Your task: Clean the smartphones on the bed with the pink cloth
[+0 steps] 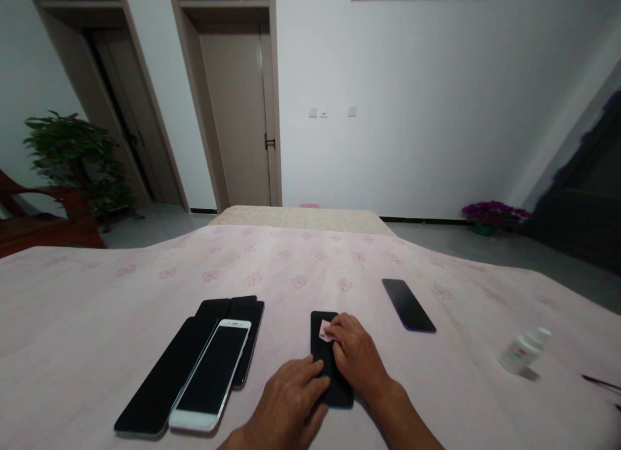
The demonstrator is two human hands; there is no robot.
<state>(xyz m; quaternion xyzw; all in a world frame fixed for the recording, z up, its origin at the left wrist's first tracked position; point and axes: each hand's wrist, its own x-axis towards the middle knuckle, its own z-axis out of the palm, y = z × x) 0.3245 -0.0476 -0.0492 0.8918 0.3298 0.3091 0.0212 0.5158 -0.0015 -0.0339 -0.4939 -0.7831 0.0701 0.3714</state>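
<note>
A black smartphone (331, 393) lies screen up on the pink flowered cloth in front of me. My left hand (294, 398) holds it by its lower left side, fingers over the edge and thumb near the bottom. Pinched in the fingers of my right hand (356, 350) is a small pale pink piece of cloth or paper (323, 330), pressed on the upper part of the screen. Part of that piece is hidden under the fingertips. To the left, a white smartphone (213, 375) rests partly on several black smartphones (155, 385).
Another black smartphone (409, 306) lies alone to the right. Farther right stands a small white bottle (524, 351), and a thin dark object (601, 382) is at the right edge. The flowered tablecloth (272, 262) covers the surface, with a beige cover beyond it.
</note>
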